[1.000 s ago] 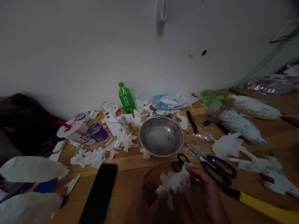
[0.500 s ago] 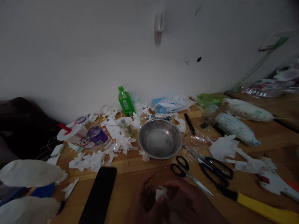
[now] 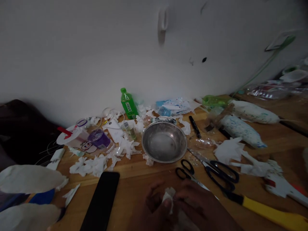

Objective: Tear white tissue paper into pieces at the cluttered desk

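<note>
Close together at the bottom middle, both hands work on a small piece of white tissue paper (image 3: 169,196). My left hand (image 3: 154,210) pinches it between thumb and fingers. Fingertips of my right hand (image 3: 196,202) are closed at the tissue's right side. More pale material shows dimly below the right fingers; I cannot make out what it is. Just beyond the hands stands a metal bowl (image 3: 164,142) with a whitish bottom. Small black-handled scissors (image 3: 190,173) lie beside the right hand, their blades partly behind it. A black phone (image 3: 101,200) lies left of the hands.
Torn white paper (image 3: 90,165) litters the left side near a purple cup (image 3: 99,140) and a green bottle (image 3: 129,104). Larger scissors (image 3: 220,175), a yellow-handled tool (image 3: 271,210) and a black marker (image 3: 194,127) lie right. White-wrapped bottle shapes (image 3: 243,131) lie behind them.
My right hand has shifted slightly right and its fingers have drawn in at the tissue. More of the tissue now shows above the left thumb. The objects on the table have stayed put.
</note>
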### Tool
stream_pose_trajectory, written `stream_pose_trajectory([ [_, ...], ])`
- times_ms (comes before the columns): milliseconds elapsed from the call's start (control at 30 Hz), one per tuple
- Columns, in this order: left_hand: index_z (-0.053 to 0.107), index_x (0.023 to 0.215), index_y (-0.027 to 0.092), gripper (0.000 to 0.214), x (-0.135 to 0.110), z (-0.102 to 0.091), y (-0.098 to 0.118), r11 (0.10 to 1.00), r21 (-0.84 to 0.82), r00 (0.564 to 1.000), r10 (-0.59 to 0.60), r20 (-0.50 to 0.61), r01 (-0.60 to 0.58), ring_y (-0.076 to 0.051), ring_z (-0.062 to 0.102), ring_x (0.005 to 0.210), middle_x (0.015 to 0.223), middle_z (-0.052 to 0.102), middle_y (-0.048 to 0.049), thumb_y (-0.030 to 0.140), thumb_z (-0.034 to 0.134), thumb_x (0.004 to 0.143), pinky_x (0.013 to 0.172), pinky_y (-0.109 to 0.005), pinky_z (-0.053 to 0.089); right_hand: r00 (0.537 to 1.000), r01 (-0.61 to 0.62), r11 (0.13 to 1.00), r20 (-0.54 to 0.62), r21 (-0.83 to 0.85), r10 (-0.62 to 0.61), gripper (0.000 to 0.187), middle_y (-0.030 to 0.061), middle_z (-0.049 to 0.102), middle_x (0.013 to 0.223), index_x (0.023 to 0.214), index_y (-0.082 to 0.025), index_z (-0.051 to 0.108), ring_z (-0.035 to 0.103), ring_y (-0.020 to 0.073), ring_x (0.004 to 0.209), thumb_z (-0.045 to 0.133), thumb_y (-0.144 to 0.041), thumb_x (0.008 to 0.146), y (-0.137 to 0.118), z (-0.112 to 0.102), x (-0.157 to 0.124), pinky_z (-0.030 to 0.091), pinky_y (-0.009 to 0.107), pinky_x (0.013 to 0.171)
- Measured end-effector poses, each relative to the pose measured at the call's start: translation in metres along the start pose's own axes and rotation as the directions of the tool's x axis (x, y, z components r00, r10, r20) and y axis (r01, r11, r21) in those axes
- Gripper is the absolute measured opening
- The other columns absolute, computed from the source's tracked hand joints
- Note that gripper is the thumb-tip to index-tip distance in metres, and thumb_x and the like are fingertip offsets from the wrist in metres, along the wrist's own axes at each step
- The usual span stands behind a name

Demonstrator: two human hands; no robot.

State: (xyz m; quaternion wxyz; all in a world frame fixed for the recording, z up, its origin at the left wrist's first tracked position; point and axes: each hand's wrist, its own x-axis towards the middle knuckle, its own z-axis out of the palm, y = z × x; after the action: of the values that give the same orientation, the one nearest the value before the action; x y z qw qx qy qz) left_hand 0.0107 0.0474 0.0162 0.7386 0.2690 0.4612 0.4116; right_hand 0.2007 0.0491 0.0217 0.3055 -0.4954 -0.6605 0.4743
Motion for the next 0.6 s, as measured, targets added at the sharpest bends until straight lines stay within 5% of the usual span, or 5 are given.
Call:
stream_pose_trajectory([
  [367, 0.063, 0.114, 0.021, 0.065, 0.003, -0.006, 0.000, 0.997, -0.069, 0.999, -0.023, -0.043, 0.020, -0.013, 0.065, 0.057, 0.068, 0.070, 0.0014, 0.045, 0.095, 0.062, 0.058, -0.024, 0.047, 0.987, -0.082, 0.987, -0.151, -0.140, 0.060, 0.025, 0.0046, 0.070, 0.102, 0.100, -0.028, 0.070, 0.068, 0.0212, 0.094, 0.049, -0.041, 0.103, 0.018, 0.004, 0.001, 0.055, 0.034, 0.083],
  [500, 0.065, 0.111, 0.020, 0.065, -0.001, -0.008, 0.003, 1.000, -0.009, 0.995, 0.021, -0.102, -0.022, -0.013, 0.064, 0.061, 0.074, 0.072, -0.0007, 0.047, 0.095, 0.060, 0.059, -0.024, 0.046, 0.964, -0.019, 0.972, -0.262, -0.235, -0.044, 0.028, 0.0055, 0.072, 0.117, 0.115, -0.031, 0.071, 0.070, 0.0230, 0.105, 0.045, -0.036, 0.103, 0.022, -0.001, -0.004, 0.058, 0.038, 0.090],
  [600, 0.070, 0.091, 0.018, 0.051, -0.005, -0.010, 0.006, 0.992, 0.106, 0.988, 0.082, -0.133, -0.068, -0.012, 0.058, 0.060, 0.070, 0.069, -0.0001, 0.050, 0.093, 0.059, 0.059, -0.024, 0.044, 0.946, 0.141, 0.931, -0.232, -0.335, -0.227, 0.036, 0.0046, 0.073, 0.121, 0.121, -0.032, 0.070, 0.071, 0.0202, 0.109, 0.044, -0.020, 0.099, 0.016, -0.008, -0.013, 0.060, 0.033, 0.090],
])
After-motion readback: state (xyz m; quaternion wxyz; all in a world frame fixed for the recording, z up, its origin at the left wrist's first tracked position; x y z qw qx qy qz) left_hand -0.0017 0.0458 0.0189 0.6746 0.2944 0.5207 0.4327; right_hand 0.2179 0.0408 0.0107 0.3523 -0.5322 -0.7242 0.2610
